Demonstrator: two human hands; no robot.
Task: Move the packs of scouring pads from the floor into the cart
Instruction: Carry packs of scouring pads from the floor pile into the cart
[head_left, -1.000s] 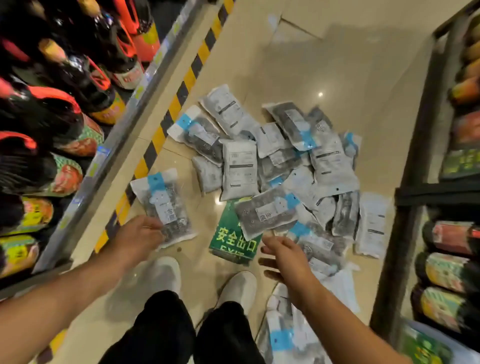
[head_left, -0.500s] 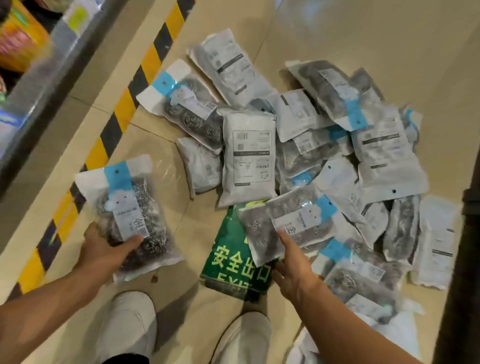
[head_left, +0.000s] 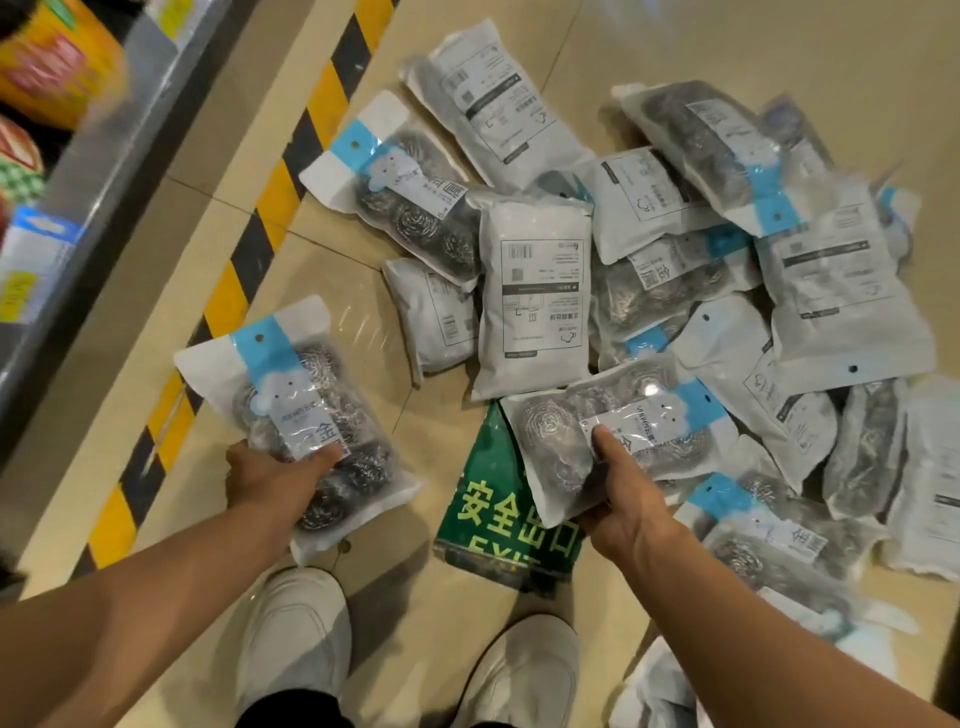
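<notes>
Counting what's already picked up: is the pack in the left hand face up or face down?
Face up. The pack in the left hand shows its blue strip, label and steel scourers.

Beige tiled floor (head_left: 675, 47) strewn with packs

We see a heap of scouring-pad packs (head_left: 675, 291) filling the floor from centre to 3 o'clock, a green exit sign (head_left: 498, 514) lying flat at 6 partly under one pack, yellow-black hazard tape (head_left: 270, 202) running from 12 down to 8, and two white shoes (head_left: 293, 634) at 6
</notes>
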